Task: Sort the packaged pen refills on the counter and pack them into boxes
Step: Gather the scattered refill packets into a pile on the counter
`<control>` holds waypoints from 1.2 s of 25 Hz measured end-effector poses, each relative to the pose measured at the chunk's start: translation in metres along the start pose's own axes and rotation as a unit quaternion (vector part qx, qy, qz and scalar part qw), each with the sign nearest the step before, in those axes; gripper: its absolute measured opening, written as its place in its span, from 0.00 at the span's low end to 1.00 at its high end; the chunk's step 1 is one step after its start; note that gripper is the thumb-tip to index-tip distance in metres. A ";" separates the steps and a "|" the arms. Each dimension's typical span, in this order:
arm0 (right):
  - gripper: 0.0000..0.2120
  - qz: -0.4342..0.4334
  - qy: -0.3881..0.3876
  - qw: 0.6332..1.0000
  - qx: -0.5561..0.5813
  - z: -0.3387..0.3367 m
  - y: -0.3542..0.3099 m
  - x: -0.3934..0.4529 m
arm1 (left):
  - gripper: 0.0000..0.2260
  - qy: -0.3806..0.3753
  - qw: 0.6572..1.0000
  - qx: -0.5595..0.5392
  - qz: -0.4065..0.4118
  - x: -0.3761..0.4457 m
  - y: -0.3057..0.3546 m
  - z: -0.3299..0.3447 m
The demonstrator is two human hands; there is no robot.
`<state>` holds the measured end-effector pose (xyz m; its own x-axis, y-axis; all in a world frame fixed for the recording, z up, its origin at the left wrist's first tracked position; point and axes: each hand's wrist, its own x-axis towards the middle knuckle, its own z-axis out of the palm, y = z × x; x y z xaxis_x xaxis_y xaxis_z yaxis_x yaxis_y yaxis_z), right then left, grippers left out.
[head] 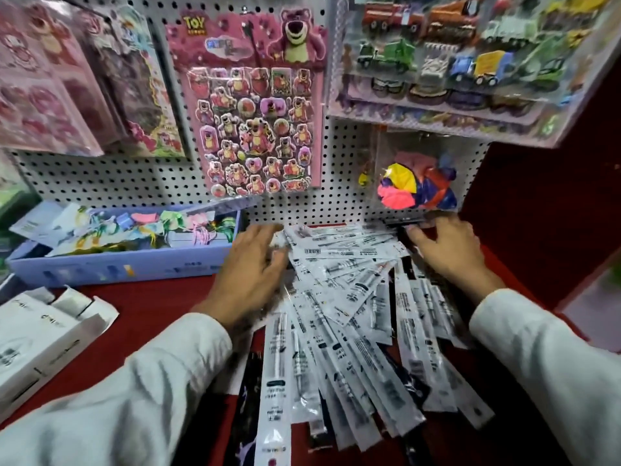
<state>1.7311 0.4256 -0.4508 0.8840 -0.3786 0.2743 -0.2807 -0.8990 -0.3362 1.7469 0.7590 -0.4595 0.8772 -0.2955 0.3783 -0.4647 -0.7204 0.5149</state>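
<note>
A fanned heap of several packaged pen refills point(349, 317), narrow clear-and-white sleeves with barcodes, covers the middle of the red counter point(148, 307). My left hand point(248, 270) lies on the heap's left side, fingers spread and reaching over the packets at the back. My right hand point(447, 247) rests on the far right of the heap, fingers bent down onto the packets by the pegboard. Whether either hand grips a packet is not plain. White open boxes point(40, 334) lie at the left edge.
A light-blue tray point(114, 264) of colourful small items stands at the back left. A pegboard point(100, 179) behind carries sticker sheets point(255, 126), toy-truck packs point(447, 58) and a balloon bag point(416, 186). A red wall point(537, 210) closes the right side.
</note>
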 end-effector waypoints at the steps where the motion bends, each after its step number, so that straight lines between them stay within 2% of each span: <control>1: 0.23 0.007 -0.030 0.998 0.060 0.003 0.006 0.013 | 0.24 -0.059 0.998 -0.003 -0.010 0.012 -0.003 0.005; 3: 0.25 0.021 -0.085 0.988 0.130 0.015 0.007 0.026 | 0.34 -0.162 0.985 0.028 -0.059 0.028 -0.007 0.020; 6: 0.36 -0.023 -0.096 0.995 0.029 0.050 -0.011 0.028 | 0.40 -0.194 0.978 0.030 -0.064 0.039 -0.006 0.051; 8: 0.39 -0.040 -0.134 0.990 -0.010 0.067 -0.032 0.023 | 0.34 -0.166 0.985 -0.039 -0.031 0.043 0.006 0.066; 10: 0.40 -0.030 -0.178 0.984 -0.007 0.074 -0.044 0.017 | 0.24 -0.137 0.980 -0.135 -0.055 0.043 0.019 0.067; 13: 0.32 -0.018 -0.167 0.978 0.124 0.052 -0.036 0.015 | 0.15 -0.118 0.951 -0.247 -0.141 0.037 0.017 0.044; 14: 0.30 -0.006 -0.141 0.976 0.166 0.039 -0.028 0.014 | 0.16 -0.123 0.952 -0.237 -0.150 0.032 0.011 0.030; 16: 0.27 -0.004 -0.103 0.982 0.160 0.019 -0.011 0.001 | 0.29 -0.119 0.968 -0.176 -0.133 0.004 -0.003 -0.008; 18: 0.29 -0.015 -0.119 0.984 0.132 0.007 0.002 -0.023 | 0.34 -0.126 0.985 -0.103 -0.054 -0.044 -0.007 -0.047; 19: 0.31 -0.014 -0.136 0.983 0.123 0.003 0.005 -0.035 | 0.36 -0.155 0.985 -0.071 0.001 -0.074 -0.007 -0.062; 22: 0.38 -0.024 -0.150 0.984 0.098 -0.002 0.004 -0.058 | 0.44 -0.269 0.958 0.017 0.103 -0.164 -0.001 -0.076; 23: 0.40 -0.017 -0.152 0.984 0.090 -0.003 -0.001 -0.063 | 0.47 -0.284 0.950 0.053 0.122 -0.186 0.002 -0.072; 25: 0.43 0.010 -0.167 0.984 0.068 0.000 -0.014 -0.081 | 0.50 -0.268 0.937 0.149 0.166 -0.215 0.005 -0.060; 27: 0.43 -0.021 -0.186 0.982 0.034 0.013 -0.030 -0.104 | 0.49 -0.230 0.940 0.185 0.169 -0.217 0.006 -0.051; 30: 0.43 -0.076 -0.200 0.976 0.029 0.026 -0.061 -0.134 | 0.42 -0.219 0.957 0.158 0.101 -0.190 0.008 -0.040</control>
<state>1.6392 0.5371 -0.4908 0.9924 -0.1151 -0.0444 -0.1234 -0.9200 -0.3720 1.5715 0.8342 -0.4965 0.7714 -0.6343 0.0505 -0.6317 -0.7540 0.1799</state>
